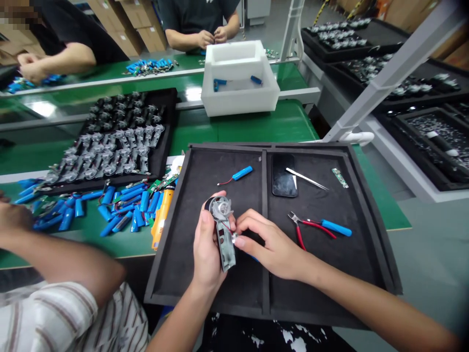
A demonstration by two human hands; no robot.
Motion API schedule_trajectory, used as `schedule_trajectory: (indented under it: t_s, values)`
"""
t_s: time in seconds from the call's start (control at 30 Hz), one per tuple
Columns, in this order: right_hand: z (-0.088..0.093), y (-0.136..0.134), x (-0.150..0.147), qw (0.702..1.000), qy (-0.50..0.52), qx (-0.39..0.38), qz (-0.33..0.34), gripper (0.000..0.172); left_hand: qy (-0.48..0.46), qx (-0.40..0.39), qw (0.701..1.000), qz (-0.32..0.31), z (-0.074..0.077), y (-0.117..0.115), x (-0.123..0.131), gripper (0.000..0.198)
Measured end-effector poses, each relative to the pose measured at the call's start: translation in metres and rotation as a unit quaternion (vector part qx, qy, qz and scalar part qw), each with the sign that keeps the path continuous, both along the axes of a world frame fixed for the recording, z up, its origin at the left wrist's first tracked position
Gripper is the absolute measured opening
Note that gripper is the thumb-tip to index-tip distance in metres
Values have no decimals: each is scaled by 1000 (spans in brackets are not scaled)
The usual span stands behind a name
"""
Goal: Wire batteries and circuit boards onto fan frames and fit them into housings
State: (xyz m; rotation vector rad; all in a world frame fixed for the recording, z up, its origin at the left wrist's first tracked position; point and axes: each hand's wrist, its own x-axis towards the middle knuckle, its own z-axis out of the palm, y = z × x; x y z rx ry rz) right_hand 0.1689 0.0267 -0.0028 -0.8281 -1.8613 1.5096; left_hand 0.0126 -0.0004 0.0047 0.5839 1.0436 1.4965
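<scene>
My left hand [207, 249] is closed around a grey plastic housing [226, 244] with a round, clear finned fan-like part [221, 208] at its top. The housing's open side faces up, and a thin red wire runs inside it. At the housing's right edge, my right hand [262, 239] pinches with thumb and forefinger by a small silvery part [234, 237], too small to make out. Something blue shows partly beneath my right hand. Both hands are over a black divided tray [264, 293].
In the tray lie a blue battery [242, 173], a phone [284, 183], tweezers [307, 179], a circuit board [340, 178], red-handled cutters [298, 230] and another blue battery [336, 228]. Left are a yellow tool [162, 215], several batteries and a tray of housings [110, 146]. Co-workers sit nearby; a white bin [240, 100] stands ahead.
</scene>
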Motion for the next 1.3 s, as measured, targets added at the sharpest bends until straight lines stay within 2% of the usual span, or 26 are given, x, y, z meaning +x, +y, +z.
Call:
schedule_trajectory:
  t_s: [0.17, 0.23, 0.53, 0.97, 1.2, 1.3]
  values:
    - [6, -8, 0, 994, -20, -108, 21, 28, 16, 1, 1000, 5, -1, 0, 2, 54]
    - [8, -11, 1, 991, -23, -128, 33, 29, 25, 11, 1000, 13, -1, 0, 2, 54]
    - [9, -16, 1, 994, -36, -99, 14, 29, 44, 27, 998, 21, -2, -1, 5, 54]
    - [3, -21, -2, 995, -26, -91, -23, 27, 19, 26, 999, 15, -5, -3, 8, 56]
    - [5, -20, 1, 994, -18, -104, 33, 16, 20, 32, 998, 49, -1, 3, 5, 55]
    - [3, -20, 2, 993, -17, -109, 37, 14, 15, 22, 999, 43, -1, 4, 4, 55]
